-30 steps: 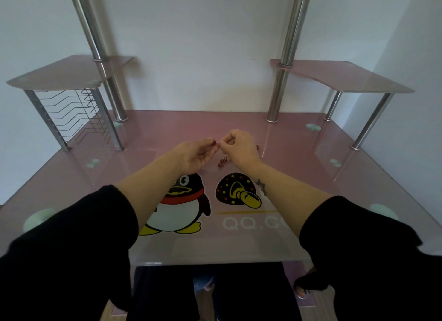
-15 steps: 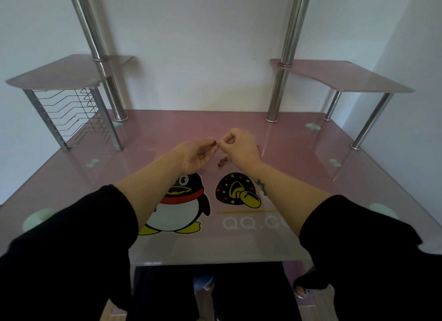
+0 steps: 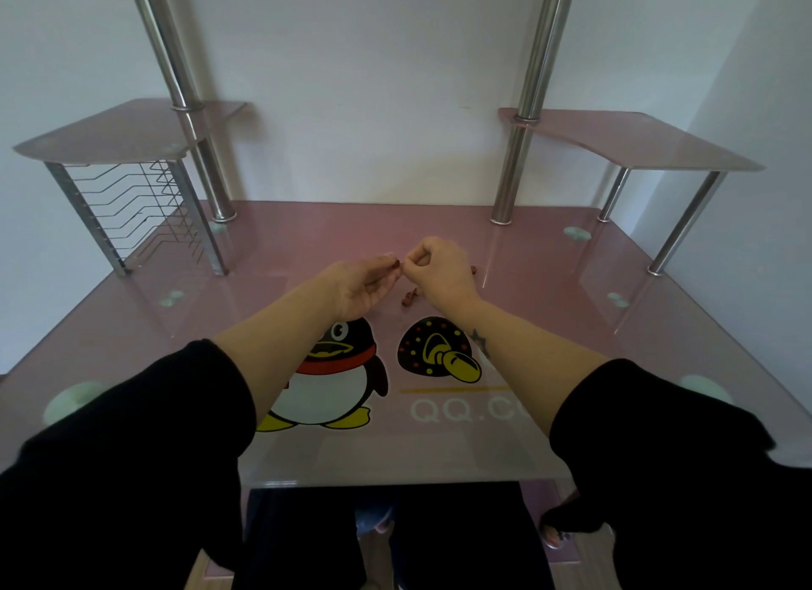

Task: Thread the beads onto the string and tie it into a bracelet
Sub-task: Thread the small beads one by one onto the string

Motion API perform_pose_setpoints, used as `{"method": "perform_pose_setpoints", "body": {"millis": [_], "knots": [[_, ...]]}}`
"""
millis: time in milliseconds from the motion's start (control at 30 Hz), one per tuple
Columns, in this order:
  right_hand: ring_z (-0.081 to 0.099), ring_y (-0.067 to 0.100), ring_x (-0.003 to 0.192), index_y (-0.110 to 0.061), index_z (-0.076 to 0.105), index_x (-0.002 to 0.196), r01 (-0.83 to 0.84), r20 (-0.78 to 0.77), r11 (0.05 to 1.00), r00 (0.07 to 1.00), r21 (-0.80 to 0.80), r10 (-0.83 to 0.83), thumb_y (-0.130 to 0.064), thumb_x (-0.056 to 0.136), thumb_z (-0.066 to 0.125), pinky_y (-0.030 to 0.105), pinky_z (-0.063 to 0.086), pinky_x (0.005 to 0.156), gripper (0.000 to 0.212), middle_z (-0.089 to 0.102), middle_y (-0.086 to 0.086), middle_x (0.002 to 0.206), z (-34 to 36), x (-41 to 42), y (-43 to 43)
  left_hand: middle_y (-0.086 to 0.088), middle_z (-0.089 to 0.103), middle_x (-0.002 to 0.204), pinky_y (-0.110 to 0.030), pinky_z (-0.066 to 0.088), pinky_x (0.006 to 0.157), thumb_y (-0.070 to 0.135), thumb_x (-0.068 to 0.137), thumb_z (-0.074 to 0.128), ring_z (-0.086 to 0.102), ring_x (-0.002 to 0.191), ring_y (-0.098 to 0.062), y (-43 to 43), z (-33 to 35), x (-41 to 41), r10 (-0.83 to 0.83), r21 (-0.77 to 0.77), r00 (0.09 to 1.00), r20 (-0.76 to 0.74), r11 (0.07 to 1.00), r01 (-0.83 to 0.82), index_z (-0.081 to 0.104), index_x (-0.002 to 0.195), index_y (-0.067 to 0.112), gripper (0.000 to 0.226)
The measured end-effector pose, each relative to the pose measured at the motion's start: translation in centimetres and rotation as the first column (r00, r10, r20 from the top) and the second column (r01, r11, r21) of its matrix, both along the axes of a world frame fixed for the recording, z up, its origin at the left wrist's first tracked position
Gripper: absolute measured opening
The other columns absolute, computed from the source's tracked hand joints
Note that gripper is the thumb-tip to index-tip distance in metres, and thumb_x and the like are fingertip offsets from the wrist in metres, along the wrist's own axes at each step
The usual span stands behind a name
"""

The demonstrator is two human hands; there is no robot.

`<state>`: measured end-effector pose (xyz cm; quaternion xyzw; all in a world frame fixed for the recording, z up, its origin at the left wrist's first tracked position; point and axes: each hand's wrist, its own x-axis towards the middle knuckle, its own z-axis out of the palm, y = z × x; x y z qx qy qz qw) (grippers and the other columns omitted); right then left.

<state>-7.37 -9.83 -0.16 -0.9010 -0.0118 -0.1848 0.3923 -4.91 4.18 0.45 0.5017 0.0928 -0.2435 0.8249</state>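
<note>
Both hands are raised over the middle of the pink glass desk (image 3: 549,326), fingertips almost meeting. My left hand (image 3: 364,284) pinches a small dark red bead (image 3: 396,263) at its fingertips. My right hand (image 3: 441,271) is curled, thumb and forefinger pinched right beside that bead; the string itself is too thin to make out. A short run of dark red beads (image 3: 408,299) lies on the desk just below the hands. Another small reddish bead (image 3: 474,269) shows on the glass to the right of my right hand.
A penguin sticker (image 3: 334,370) and a mushroom sticker (image 3: 435,352) lie on the glass nearer me. Two chrome posts (image 3: 512,181) rise at the back, each with a raised pink side shelf (image 3: 632,145). A wire rack (image 3: 140,211) stands under the left shelf.
Almost nothing has moved; the two hands stay pinched together over the desk, with only slight finger shifts.
</note>
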Motion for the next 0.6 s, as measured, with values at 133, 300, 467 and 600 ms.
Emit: {"method": "perform_pose_setpoints", "body": {"millis": [133,300,467,600], "knots": [[0.064,0.012,0.063,-0.016,0.066,0.078,-0.037,-0.006,0.999,0.999,0.032,0.037,-0.018,0.088,0.066,0.037,0.058,0.067,0.010,0.067,-0.002,0.071,0.11,-0.04,0.05,-0.008,0.070,0.067,-0.016,0.057,0.060,0.004,0.090,0.061,0.066,0.060,-0.009,0.01,0.01,-0.07,-0.007,0.011,1.000,0.000,1.000,0.007,0.065,0.089,0.001,0.005],[0.062,0.007,0.056,-0.011,0.073,0.091,-0.106,0.006,0.988,0.994,0.110,0.106,-0.013,0.088,0.067,0.031,0.057,0.064,0.007,0.068,-0.002,0.069,0.00,-0.31,-0.33,-0.008,0.069,0.075,-0.015,0.056,0.065,0.005,0.089,0.063,0.063,0.069,-0.008,0.29,0.02,-0.08,-0.024,0.017,1.000,-0.012,1.000,0.024,0.067,0.093,0.002,0.006],[0.065,0.009,0.061,-0.009,0.062,0.118,-0.154,0.007,0.987,0.988,0.050,0.154,-0.009,0.090,0.063,0.026,0.055,0.065,0.029,0.067,0.001,0.070,0.00,-0.50,-0.11,-0.002,0.066,0.067,-0.008,0.050,0.053,0.013,0.087,0.066,0.060,0.055,-0.004,0.22,0.14,-0.09,-0.040,0.056,0.999,-0.010,0.998,0.040,0.067,0.087,0.005,0.008],[0.058,-0.001,0.052,-0.009,0.058,0.122,-0.171,0.023,0.983,0.985,0.060,0.170,-0.004,0.088,0.063,0.011,0.048,0.054,0.035,0.064,0.001,0.065,0.00,-0.40,-0.02,0.001,0.065,0.062,-0.007,0.047,0.051,0.015,0.087,0.068,0.058,0.049,-0.002,0.12,0.22,-0.06,-0.052,0.069,0.999,-0.011,0.996,0.052,0.067,0.086,0.007,0.007]]}}
